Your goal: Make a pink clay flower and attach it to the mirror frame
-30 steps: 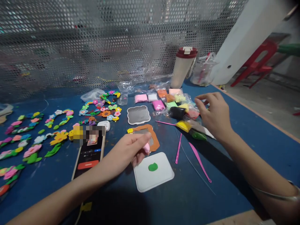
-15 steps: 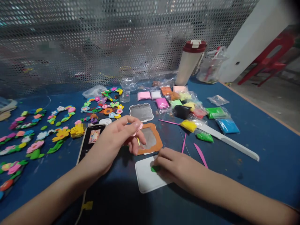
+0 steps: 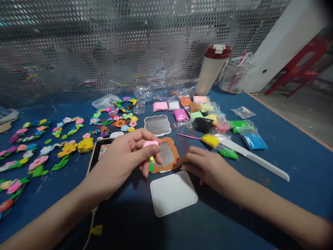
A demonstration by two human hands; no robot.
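My left hand (image 3: 127, 156) is closed in a pinch on a pink clay piece (image 3: 151, 142), above the left side of a brown wavy-edged frame (image 3: 175, 152). A green and yellow clay decoration (image 3: 151, 165) shows below its fingers on that frame. At the frame's lower right corner is my right hand (image 3: 208, 165), fingertips pinched together. A sliver of green clay (image 3: 182, 164) shows at these fingertips, mostly hidden. In front of the frame lies a white board (image 3: 173, 194), with nothing on its surface.
A phone (image 3: 96, 152) lies partly under my left wrist. Finished clay-flower frames (image 3: 67, 127) fill the left. Bagged clay (image 3: 180, 115), a white comb-edged knife (image 3: 260, 163) and a tumbler (image 3: 210, 73) stand or lie behind and right. A mesh-filled frame (image 3: 157, 125) lies behind.
My right hand has lifted the green clay off the white board and moved up and right, beside the brown frame. My left hand has turned slightly, showing more of the pink clay.
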